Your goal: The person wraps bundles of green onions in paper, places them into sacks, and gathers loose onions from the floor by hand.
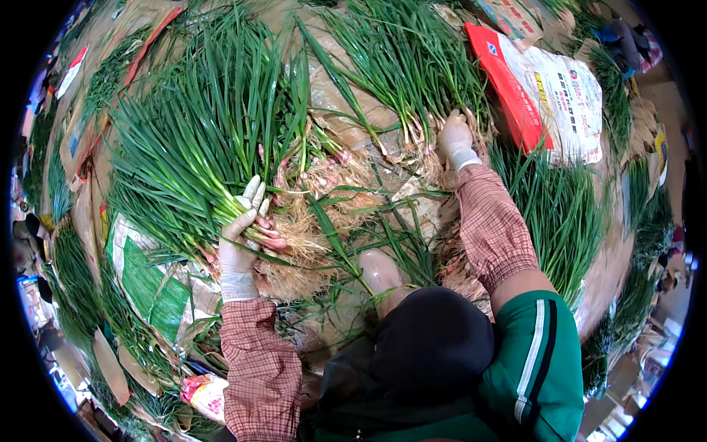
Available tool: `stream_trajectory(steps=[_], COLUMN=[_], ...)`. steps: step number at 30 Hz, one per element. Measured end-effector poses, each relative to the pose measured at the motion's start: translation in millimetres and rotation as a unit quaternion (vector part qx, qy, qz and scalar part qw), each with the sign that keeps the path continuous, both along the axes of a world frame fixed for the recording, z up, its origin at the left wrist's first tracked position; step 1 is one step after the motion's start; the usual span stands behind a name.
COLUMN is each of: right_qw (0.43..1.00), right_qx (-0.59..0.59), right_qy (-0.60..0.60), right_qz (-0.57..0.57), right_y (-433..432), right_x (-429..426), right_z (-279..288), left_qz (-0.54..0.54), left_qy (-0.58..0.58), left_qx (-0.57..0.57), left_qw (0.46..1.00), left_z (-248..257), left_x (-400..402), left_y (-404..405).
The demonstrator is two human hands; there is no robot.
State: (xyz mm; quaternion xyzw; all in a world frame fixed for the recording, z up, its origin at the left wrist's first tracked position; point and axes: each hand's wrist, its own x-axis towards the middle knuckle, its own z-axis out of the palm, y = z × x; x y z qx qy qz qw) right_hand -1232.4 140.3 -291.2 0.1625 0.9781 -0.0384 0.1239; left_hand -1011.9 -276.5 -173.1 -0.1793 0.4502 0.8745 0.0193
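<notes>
My left hand (pixel 243 226), in a pale glove, is closed round a bunch of green garlic (pixel 221 201) near its pinkish bulbs; the long leaves fan up and to the left, and tangled roots hang to the right. My right hand (pixel 456 135), gloved too, reaches forward to the root end of another spread of green garlic (pixel 409 61). Its fingers are partly hidden among the stems, so their hold is unclear. Between the hands lies a heap of pink bulbs with straw-coloured roots (pixel 331 177).
A red and white printed sack (pixel 574 105) lies at the upper right. More green garlic (pixel 558 221) lies right of my right forearm. A green and white woven sack (pixel 154 287) is at the lower left. Loose leaves cover the wet floor before my boot (pixel 381 271). A person (pixel 632 44) is at the far upper right.
</notes>
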Motion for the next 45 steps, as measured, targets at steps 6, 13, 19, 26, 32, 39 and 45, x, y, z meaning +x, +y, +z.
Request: stream_trajectory(steps=[6, 13, 19, 26, 32, 39, 45], right_qw=[0.936, 0.88, 0.507, 0.584, 0.834, 0.906, 0.8], right_qx=[-0.149, -0.44, -0.858, -0.809, -0.543, -0.412, -0.599], right_qy=[0.258, -0.011, 0.029, 0.046, -0.097, 0.005, -0.025], right_qz=[0.186, 0.18, -0.069, 0.048, 0.011, 0.094, 0.017], right_y=[-16, 14, 24, 33, -30, -9, 27], right_x=[12, 3, -8, 5, 25, 7, 3], right_z=[49, 37, 66, 105, 79, 33, 76], left_qz=[0.003, 0.012, 0.016, 0.004, 0.002, -0.02, -0.007], left_qy=[-0.001, -0.009, -0.007, 0.002, 0.011, 0.009, 0.012], left_qx=[-0.017, -0.014, 0.002, 0.005, -0.001, 0.027, 0.024], left_qw=[1.0, 1.0, 1.0, 1.0, 1.0, 0.999, 1.0], left_z=[3, 5, 3, -3, -6, -6, -10], left_x=[5, -1, 2, 1, 6, -6, 1], left_y=[-6, 0, -1, -3, -9, 1, -5])
